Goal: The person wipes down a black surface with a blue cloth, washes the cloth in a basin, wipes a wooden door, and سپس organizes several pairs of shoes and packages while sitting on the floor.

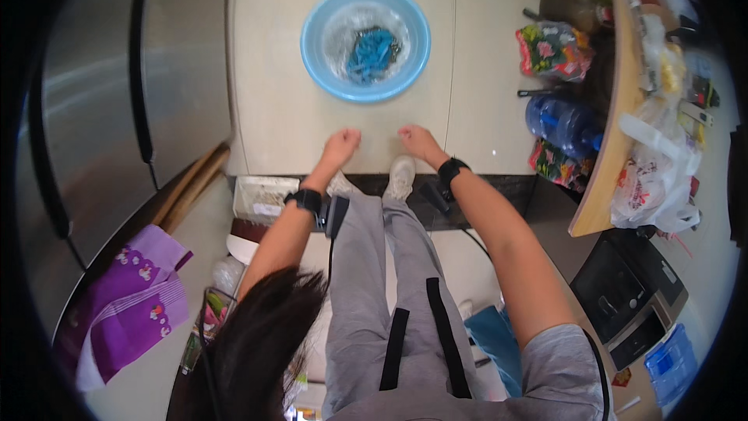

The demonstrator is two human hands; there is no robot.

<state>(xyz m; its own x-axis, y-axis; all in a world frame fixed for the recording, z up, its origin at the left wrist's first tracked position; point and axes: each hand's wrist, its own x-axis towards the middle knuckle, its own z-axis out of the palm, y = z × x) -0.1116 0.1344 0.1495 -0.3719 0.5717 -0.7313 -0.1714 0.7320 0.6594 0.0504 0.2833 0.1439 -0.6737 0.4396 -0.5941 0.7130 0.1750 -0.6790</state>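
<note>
A light blue plastic basin [308,47] stands on the tiled floor ahead of me. Inside it a crumpled blue cloth [371,54] lies in sudsy water [337,41]. My left hand [342,147] is curled into a loose fist just short of the basin's near rim, touching nothing. Level with it, my right hand [418,142] is also curled, knuckles inward, with nothing visible in it. Both hands hang above the floor, apart from each other and from the basin. Each wrist wears a black strap.
A steel refrigerator [181,64] with dark handles rises on the left, near a purple bag [140,304]. On the right, a wooden tabletop [596,187] bears plastic bags [654,169], with a large blue water bottle [561,126] below. A dark threshold strip [497,187] crosses the floor by my shoes.
</note>
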